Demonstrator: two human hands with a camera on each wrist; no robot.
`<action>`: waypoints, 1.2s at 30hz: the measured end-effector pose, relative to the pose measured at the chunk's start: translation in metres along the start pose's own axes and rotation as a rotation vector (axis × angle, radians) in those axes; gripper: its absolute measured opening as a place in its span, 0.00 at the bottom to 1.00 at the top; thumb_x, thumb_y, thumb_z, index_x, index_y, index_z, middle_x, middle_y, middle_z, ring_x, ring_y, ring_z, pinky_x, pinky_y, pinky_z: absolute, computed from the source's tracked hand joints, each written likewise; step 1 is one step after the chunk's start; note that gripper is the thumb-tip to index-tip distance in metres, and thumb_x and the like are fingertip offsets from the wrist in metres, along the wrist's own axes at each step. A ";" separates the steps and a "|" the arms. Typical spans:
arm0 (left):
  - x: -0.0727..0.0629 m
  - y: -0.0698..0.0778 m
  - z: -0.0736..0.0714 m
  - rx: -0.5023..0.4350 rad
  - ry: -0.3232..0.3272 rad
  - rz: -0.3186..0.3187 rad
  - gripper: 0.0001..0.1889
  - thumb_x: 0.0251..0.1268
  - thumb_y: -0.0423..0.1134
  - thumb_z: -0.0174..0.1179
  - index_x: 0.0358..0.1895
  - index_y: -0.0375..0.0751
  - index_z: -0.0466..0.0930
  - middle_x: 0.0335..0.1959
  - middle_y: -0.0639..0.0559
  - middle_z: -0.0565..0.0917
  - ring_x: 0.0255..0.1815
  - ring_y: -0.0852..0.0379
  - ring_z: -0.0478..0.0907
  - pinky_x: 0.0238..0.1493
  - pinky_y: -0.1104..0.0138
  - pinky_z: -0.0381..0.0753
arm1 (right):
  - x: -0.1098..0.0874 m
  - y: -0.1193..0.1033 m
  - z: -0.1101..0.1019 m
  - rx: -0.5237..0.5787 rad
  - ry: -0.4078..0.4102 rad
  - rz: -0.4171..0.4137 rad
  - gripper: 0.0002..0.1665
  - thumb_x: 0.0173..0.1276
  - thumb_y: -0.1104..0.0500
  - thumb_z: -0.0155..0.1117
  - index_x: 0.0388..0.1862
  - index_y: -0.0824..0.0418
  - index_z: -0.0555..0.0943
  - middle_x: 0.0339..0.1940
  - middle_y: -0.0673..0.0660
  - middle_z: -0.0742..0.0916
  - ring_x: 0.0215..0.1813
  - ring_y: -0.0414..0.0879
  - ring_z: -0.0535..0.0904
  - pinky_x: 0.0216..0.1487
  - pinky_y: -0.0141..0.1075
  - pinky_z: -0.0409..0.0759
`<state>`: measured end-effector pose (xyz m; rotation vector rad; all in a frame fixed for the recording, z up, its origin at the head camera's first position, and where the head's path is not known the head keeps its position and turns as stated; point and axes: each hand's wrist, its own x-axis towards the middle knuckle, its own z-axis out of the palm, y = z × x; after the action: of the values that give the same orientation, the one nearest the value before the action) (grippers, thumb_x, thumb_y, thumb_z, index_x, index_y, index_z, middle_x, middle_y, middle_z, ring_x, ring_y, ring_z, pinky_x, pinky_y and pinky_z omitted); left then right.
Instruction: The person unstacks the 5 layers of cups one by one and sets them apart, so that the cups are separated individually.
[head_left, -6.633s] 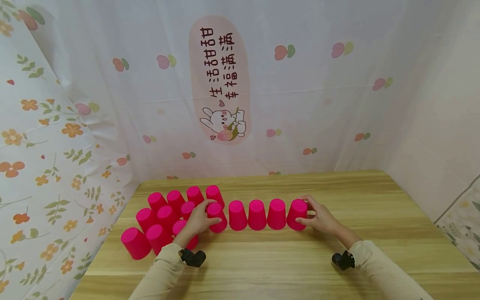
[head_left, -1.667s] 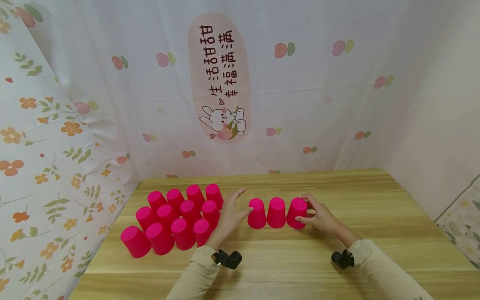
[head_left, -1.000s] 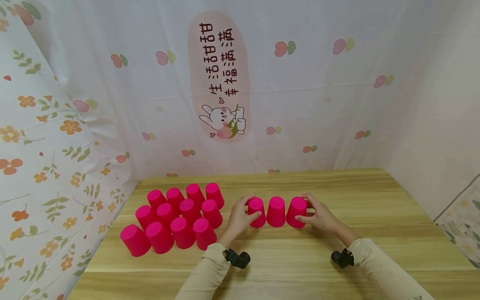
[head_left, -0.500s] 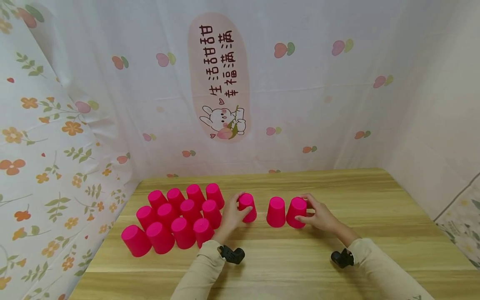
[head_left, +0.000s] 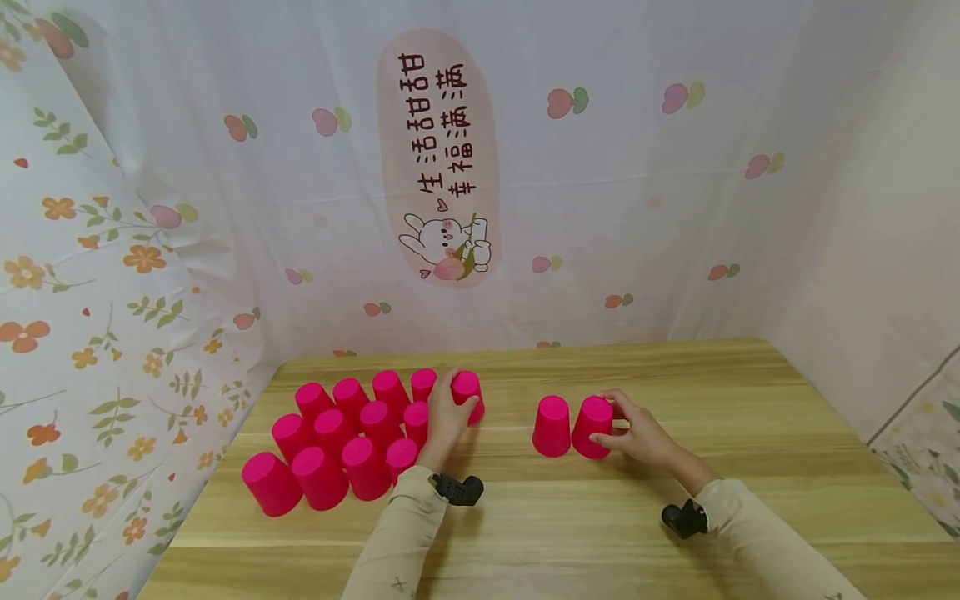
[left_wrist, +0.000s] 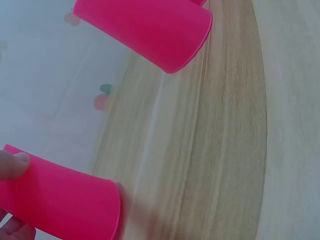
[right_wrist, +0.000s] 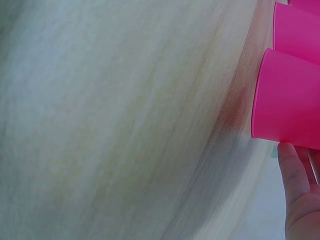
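In the head view my left hand [head_left: 446, 418] grips an upside-down pink cup [head_left: 469, 393] by its side, at the right end of the back row of cups. The left wrist view has the thumb [left_wrist: 12, 166] pressed on this cup [left_wrist: 65, 200], its rim close over the table. Thumb and fingers of my right hand [head_left: 639, 433] hold another pink cup [head_left: 591, 427], upside down on the table. Just left of it stands a similar cup [head_left: 551, 427]. From the right wrist, the thumb [right_wrist: 295, 172] touches the side of the held cup [right_wrist: 287, 100].
Several more inverted pink cups [head_left: 320, 479] stand in three rows on the left of the wooden table [head_left: 570, 533]; my left hand and forearm partly cover the nearest ones. A printed curtain [head_left: 600, 208] hangs behind the table's back edge.
The row of five is down to two cups as the left hand shifted cups leftward. Its latest cup has moved left and back to the back row. The right hand has stayed put.
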<state>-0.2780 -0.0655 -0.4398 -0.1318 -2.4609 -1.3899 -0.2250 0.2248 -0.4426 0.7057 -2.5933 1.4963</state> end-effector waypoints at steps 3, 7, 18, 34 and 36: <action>0.001 -0.002 0.002 0.000 0.009 -0.014 0.26 0.49 0.27 0.62 0.55 0.32 0.68 0.53 0.36 0.70 0.55 0.41 0.66 0.53 0.52 0.67 | 0.001 0.008 0.001 0.008 -0.001 -0.010 0.32 0.50 0.70 0.67 0.52 0.70 0.63 0.43 0.66 0.77 0.42 0.61 0.76 0.38 0.43 0.79; 0.002 -0.003 0.005 -0.004 0.030 -0.028 0.26 0.49 0.26 0.61 0.55 0.30 0.66 0.54 0.35 0.70 0.55 0.40 0.65 0.54 0.52 0.66 | 0.002 0.023 0.002 0.011 0.001 -0.015 0.33 0.50 0.66 0.68 0.53 0.67 0.63 0.44 0.64 0.78 0.43 0.58 0.76 0.38 0.41 0.79; 0.008 -0.008 0.009 0.015 0.073 -0.064 0.26 0.51 0.27 0.59 0.56 0.28 0.65 0.54 0.32 0.69 0.56 0.36 0.64 0.55 0.50 0.64 | 0.002 0.028 0.002 0.027 -0.004 0.001 0.33 0.51 0.61 0.69 0.53 0.63 0.64 0.45 0.62 0.78 0.44 0.56 0.76 0.39 0.39 0.79; 0.008 -0.008 0.008 0.000 0.050 -0.052 0.32 0.49 0.28 0.63 0.59 0.30 0.62 0.56 0.35 0.68 0.56 0.38 0.64 0.55 0.51 0.65 | 0.002 0.033 0.003 0.024 0.002 -0.007 0.33 0.51 0.61 0.69 0.53 0.62 0.63 0.44 0.61 0.78 0.43 0.55 0.76 0.38 0.39 0.79; 0.009 -0.005 0.007 -0.011 0.058 -0.034 0.32 0.48 0.29 0.64 0.59 0.30 0.62 0.56 0.36 0.68 0.56 0.39 0.64 0.54 0.52 0.66 | 0.002 0.029 0.003 0.016 0.001 0.008 0.33 0.51 0.63 0.68 0.53 0.63 0.63 0.44 0.62 0.77 0.43 0.56 0.76 0.38 0.39 0.79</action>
<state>-0.2894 -0.0632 -0.4443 -0.0515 -2.4193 -1.4008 -0.2385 0.2338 -0.4669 0.6966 -2.5889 1.5208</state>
